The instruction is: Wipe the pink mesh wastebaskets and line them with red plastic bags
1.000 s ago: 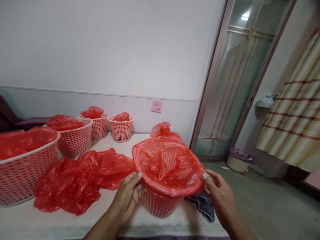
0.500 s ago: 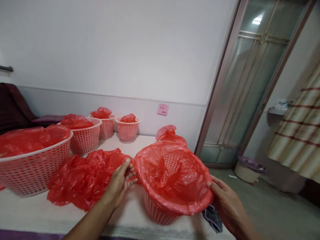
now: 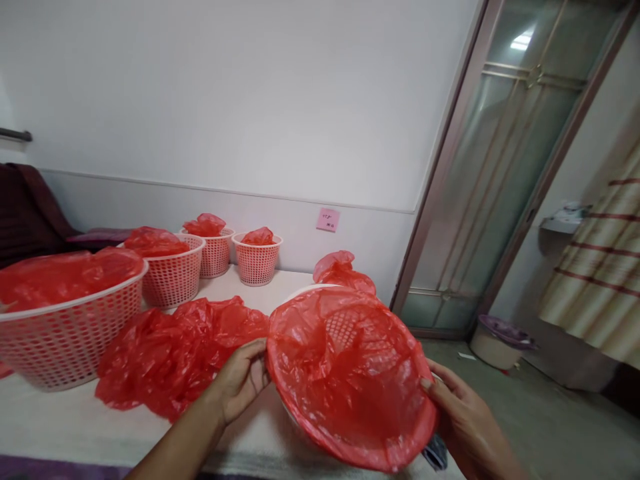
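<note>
Head view, item one: lined basket, round, pale pink perforated plastic, tipped so that its mouth faced the wearer; it lay directly ahead of both hands and between them, on the near part of the white table; only a sliver of its rim showed at the top, and the lattice base showed dimly through the liner.
Item two: red liner bag, thin glossy film, translucent, crinkled, stretched drum-like over the basket's rim and turned down around it; its widest span ran left to right, from one hand to the other.
Left hand: fingers curled closed on the liner's left edge at the rim; forearm reaching in from lower left.
Right hand: thumb laid on the liner's right edge, fingers behind and hidden, so a full grip could not be confirmed; it sat lower and slightly nearer the wearer than the left.
Item three: loose red bags, a rumpled heap just left of the left hand, touching the table.
Item four: large basket at far left, with red film inside; three smaller baskets behind, toward the wall, each likewise holding red film.
Item five: dark cloth under the liner's lower right edge, mostly hidden.
Item six: pink note on the wall; glazed door at right.
</note>
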`<action>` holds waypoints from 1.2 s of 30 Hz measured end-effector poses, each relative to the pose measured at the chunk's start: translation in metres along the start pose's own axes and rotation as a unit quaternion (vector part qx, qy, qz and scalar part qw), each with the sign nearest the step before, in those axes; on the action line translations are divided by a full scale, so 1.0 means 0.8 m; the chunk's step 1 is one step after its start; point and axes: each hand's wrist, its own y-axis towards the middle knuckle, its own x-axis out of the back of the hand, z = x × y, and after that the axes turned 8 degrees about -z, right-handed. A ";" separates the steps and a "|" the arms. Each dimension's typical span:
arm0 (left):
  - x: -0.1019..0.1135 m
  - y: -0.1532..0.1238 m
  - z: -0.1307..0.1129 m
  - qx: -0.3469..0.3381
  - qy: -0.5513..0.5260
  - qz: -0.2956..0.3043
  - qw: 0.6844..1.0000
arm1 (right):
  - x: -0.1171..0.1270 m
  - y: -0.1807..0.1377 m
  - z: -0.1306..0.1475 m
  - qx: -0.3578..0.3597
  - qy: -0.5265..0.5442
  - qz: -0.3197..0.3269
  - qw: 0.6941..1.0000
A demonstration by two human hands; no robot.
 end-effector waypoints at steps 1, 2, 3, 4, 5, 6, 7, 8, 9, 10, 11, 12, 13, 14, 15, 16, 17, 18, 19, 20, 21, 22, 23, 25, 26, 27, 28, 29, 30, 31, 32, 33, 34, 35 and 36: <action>0.002 -0.002 -0.001 0.008 0.002 0.008 1.000 | 0.000 -0.002 0.000 -0.001 0.001 0.006 1.000; 0.003 -0.003 -0.002 0.016 0.006 0.014 1.000 | 0.000 -0.004 -0.001 -0.002 0.003 0.013 1.000; 0.005 -0.004 -0.004 0.024 0.013 0.019 0.999 | 0.000 -0.006 -0.001 -0.003 0.006 0.021 1.000; 0.006 -0.006 -0.005 0.031 0.022 0.022 0.999 | 0.000 -0.008 -0.001 -0.003 0.009 0.028 1.000; 0.008 -0.008 -0.007 0.037 0.032 0.025 0.998 | 0.000 -0.009 -0.001 -0.004 0.012 0.034 0.999; 0.010 -0.011 -0.009 0.043 0.041 0.027 0.998 | 0.000 -0.010 -0.001 -0.004 0.013 0.037 0.999; 0.013 -0.015 -0.011 0.046 0.053 0.029 0.997 | 0.002 -0.011 -0.001 -0.003 0.013 0.039 0.999; 0.016 -0.019 -0.012 0.049 0.069 0.032 0.996 | 0.004 -0.011 -0.002 -0.002 0.010 0.040 0.999; 0.020 -0.025 -0.014 0.051 0.087 0.038 0.994 | 0.007 -0.012 -0.003 -0.001 0.006 0.043 0.999; 0.024 -0.030 -0.015 0.051 0.108 0.047 0.992 | 0.010 -0.012 -0.005 -0.001 0.000 0.049 0.999; 0.029 -0.036 -0.017 0.049 0.128 0.053 0.989 | 0.014 -0.011 -0.008 0.002 -0.008 0.054 0.999; 0.032 -0.041 -0.019 0.043 0.146 0.053 0.987 | 0.018 -0.011 -0.011 0.008 -0.019 0.056 0.998; 0.035 -0.045 -0.022 0.030 0.159 0.044 0.986 | 0.022 -0.011 -0.015 0.017 -0.030 0.055 0.998; 0.036 -0.048 -0.025 0.008 0.167 0.024 0.986 | 0.026 -0.010 -0.019 0.031 -0.040 0.051 0.997; 0.036 -0.050 -0.030 -0.025 0.176 -0.006 0.984 | 0.029 -0.010 -0.022 0.047 -0.050 0.046 0.997; 0.034 -0.051 -0.035 -0.067 0.187 -0.043 0.979 | 0.031 -0.010 -0.025 0.061 -0.059 0.043 0.995; 0.030 -0.051 -0.042 -0.114 0.203 -0.077 0.969 | 0.033 -0.011 -0.027 0.073 -0.066 0.044 0.994; 0.025 -0.052 -0.049 -0.162 0.229 -0.103 0.954 | 0.033 -0.011 -0.027 0.085 -0.073 0.048 0.993; 0.018 -0.052 -0.057 -0.209 0.264 -0.120 0.934 | 0.032 -0.012 -0.028 0.098 -0.082 0.054 0.990; 0.010 -0.052 -0.065 -0.251 0.306 -0.125 0.910 | 0.031 -0.013 -0.027 0.112 -0.092 0.060 0.988; 0.001 -0.052 -0.073 -0.286 0.350 -0.118 0.884 | 0.030 -0.013 -0.027 0.127 -0.100 0.065 0.985; -0.008 -0.053 -0.081 -0.311 0.394 -0.100 0.859 | 0.028 -0.014 -0.026 0.141 -0.105 0.068 0.982; -0.018 -0.054 -0.088 -0.328 0.434 -0.076 0.836 | 0.026 -0.014 -0.026 0.151 -0.108 0.071 0.980; -0.037 -0.055 -0.096 -0.335 0.510 -0.028 0.791 | 0.022 -0.014 -0.026 0.157 -0.107 0.078 0.979; -0.045 -0.054 -0.098 -0.327 0.548 -0.008 0.770 | 0.020 -0.014 -0.026 0.158 -0.102 0.081 0.979; -0.052 -0.053 -0.098 -0.315 0.582 0.007 0.750 | 0.018 -0.014 -0.026 0.158 -0.098 0.083 0.979; -0.058 -0.051 -0.098 -0.302 0.608 0.018 0.734 | 0.016 -0.015 -0.026 0.156 -0.095 0.088 0.979; -0.063 -0.048 -0.097 -0.289 0.624 0.026 0.725 | 0.014 -0.015 -0.026 0.154 -0.092 0.092 0.979; -0.067 -0.044 -0.095 -0.277 0.631 0.035 0.723 | 0.013 -0.016 -0.026 0.152 -0.091 0.094 0.980; -0.070 -0.040 -0.094 -0.266 0.629 0.043 0.729 | 0.012 -0.017 -0.025 0.152 -0.090 0.094 0.980; -0.072 -0.036 -0.094 -0.255 0.623 0.051 0.738 | 0.011 -0.018 -0.024 0.151 -0.093 0.095 0.979; -0.073 -0.032 -0.094 -0.244 0.616 0.057 0.747 | 0.011 -0.019 -0.023 0.152 -0.097 0.096 0.979; -0.074 -0.029 -0.094 -0.230 0.608 0.061 0.757 | 0.011 -0.020 -0.022 0.154 -0.100 0.095 0.978; -0.075 -0.028 -0.095 -0.215 0.600 0.064 0.768 | 0.011 -0.020 -0.020 0.157 -0.104 0.096 0.977; -0.076 -0.027 -0.096 -0.200 0.592 0.066 0.778 | 0.011 -0.020 -0.019 0.160 -0.107 0.097 0.976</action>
